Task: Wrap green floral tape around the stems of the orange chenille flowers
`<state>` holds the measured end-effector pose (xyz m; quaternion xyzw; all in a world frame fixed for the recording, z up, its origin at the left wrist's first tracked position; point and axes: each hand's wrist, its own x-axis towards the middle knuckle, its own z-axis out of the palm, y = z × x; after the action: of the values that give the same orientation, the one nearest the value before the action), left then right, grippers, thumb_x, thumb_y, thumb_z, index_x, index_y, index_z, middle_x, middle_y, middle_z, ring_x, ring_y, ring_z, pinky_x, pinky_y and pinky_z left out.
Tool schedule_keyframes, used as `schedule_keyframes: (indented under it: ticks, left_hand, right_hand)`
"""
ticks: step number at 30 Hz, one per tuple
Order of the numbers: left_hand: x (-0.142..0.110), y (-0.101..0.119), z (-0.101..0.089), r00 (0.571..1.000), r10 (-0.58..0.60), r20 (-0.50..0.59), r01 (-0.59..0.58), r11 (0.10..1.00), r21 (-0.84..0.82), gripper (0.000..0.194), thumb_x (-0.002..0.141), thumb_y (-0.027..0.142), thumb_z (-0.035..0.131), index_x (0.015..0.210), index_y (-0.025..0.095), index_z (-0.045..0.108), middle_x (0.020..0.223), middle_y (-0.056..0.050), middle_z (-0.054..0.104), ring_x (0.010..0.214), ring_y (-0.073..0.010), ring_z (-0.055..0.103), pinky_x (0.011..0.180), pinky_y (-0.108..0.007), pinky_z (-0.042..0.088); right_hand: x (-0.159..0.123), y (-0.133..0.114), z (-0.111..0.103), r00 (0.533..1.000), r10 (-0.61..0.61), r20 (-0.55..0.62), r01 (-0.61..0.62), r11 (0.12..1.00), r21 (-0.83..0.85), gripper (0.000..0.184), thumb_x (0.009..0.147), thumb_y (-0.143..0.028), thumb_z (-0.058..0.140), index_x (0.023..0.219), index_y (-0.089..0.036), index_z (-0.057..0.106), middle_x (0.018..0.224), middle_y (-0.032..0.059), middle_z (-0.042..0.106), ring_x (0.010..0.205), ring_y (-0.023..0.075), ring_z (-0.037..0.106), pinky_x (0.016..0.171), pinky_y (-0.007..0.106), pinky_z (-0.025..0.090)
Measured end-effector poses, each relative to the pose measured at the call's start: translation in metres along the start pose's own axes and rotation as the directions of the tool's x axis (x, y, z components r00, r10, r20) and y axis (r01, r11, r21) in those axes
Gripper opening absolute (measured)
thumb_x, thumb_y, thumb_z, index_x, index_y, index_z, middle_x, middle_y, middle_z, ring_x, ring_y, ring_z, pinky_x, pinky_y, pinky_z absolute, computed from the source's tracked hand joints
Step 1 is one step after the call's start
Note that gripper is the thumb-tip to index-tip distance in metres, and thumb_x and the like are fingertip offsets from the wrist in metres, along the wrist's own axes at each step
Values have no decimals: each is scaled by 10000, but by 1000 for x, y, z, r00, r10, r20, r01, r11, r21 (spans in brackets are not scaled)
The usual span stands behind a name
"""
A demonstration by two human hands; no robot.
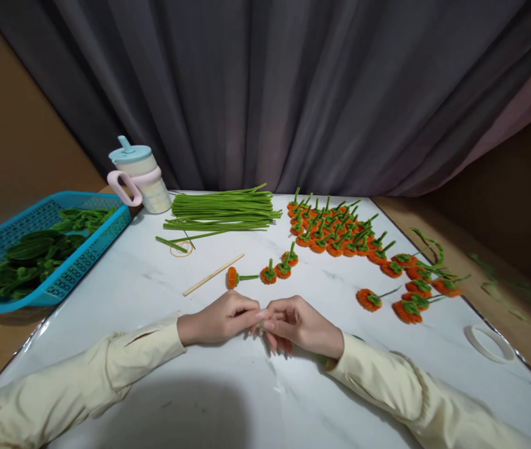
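My left hand [223, 317] and my right hand [306, 325] meet fingertip to fingertip above the front of the white marbled table mat [218, 380]. Both are closed in a pinch; whatever lies between the fingers is too small and covered to make out. Just beyond them, a fuzzy orange piece [232, 278] with a green stem lies on its side. Close to it stand a few more orange pieces [267, 274] with green stems. A thin wooden stick [213, 274] lies beyond my left hand.
Green pipe cleaners [223, 209] lie bundled at the back, beside many stemmed orange pieces [335, 247]. More orange pieces [369, 299] lie at right, near a white tape roll [490, 344]. At left are a blue basket [54, 290] of green leaf shapes and a lidded cup [156, 194].
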<state>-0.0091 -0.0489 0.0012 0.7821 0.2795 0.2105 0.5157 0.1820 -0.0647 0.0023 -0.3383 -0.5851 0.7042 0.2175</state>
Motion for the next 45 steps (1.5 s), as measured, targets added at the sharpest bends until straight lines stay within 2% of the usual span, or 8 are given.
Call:
schedule_keyframes:
  ticks: [12,18,23,27,34,41,43,45]
  left_hand:
    - [-1,2,2,993,120,-1,-118,976,180,357,928,287,363,591,169,380,531,48,347,489,-80,318,492,-215,266]
    - [-7,3,7,974,225,21,-218,912,348,308,934,224,326,646,176,425,599,1,445,564,-119,397,554,-244,319]
    - [-11,5,16,955,277,-104,-227,912,342,284,931,201,333,659,179,412,598,6,428,558,-117,389,538,-239,323]
    - [-13,10,22,968,170,-185,-127,967,222,303,935,245,336,644,179,388,583,24,401,518,-93,356,501,-220,301]
    - [-12,14,24,977,-22,-214,29,999,30,363,932,348,356,619,169,398,557,38,382,505,-84,330,477,-210,271]
    - [-3,0,9,921,-165,-353,138,985,-98,387,911,447,402,668,154,473,574,44,383,525,-89,334,498,-214,279]
    - [-3,-2,4,930,-194,-313,141,973,-184,401,900,471,423,664,152,477,539,58,347,492,-81,316,476,-211,260]
    - [-4,-2,1,961,-204,-185,158,958,-238,429,884,496,444,646,143,495,504,61,346,464,-76,318,464,-211,253]
  right_hand:
    - [-1,-1,0,999,35,-8,-35,999,-36,415,716,-506,680,692,-100,603,447,-16,541,354,54,411,368,180,330]
    - [1,-1,-1,998,31,59,-31,1000,1,408,701,-491,703,613,-111,584,421,-23,532,358,50,405,393,182,332]
    - [-1,-4,-3,996,-23,88,18,998,62,383,726,-459,697,625,-107,585,448,-13,551,380,58,450,423,189,368]
    - [-3,-5,-1,994,-63,87,59,997,50,383,752,-459,673,614,-112,586,453,-9,556,385,59,449,427,192,371]
    - [-2,-4,0,992,-114,45,114,993,6,405,778,-491,632,624,-119,589,440,-14,538,377,59,414,415,197,363]
    - [-6,-4,8,976,-177,130,193,974,-116,386,825,-445,582,641,-109,627,454,-4,541,393,51,395,411,182,355]
    - [-6,-3,9,973,-190,135,208,969,-133,379,827,-436,586,665,-99,647,455,0,541,392,49,397,407,177,354]
    - [-5,-1,8,978,-182,106,194,973,-122,390,815,-454,599,666,-97,646,451,-4,536,384,44,390,397,172,345]
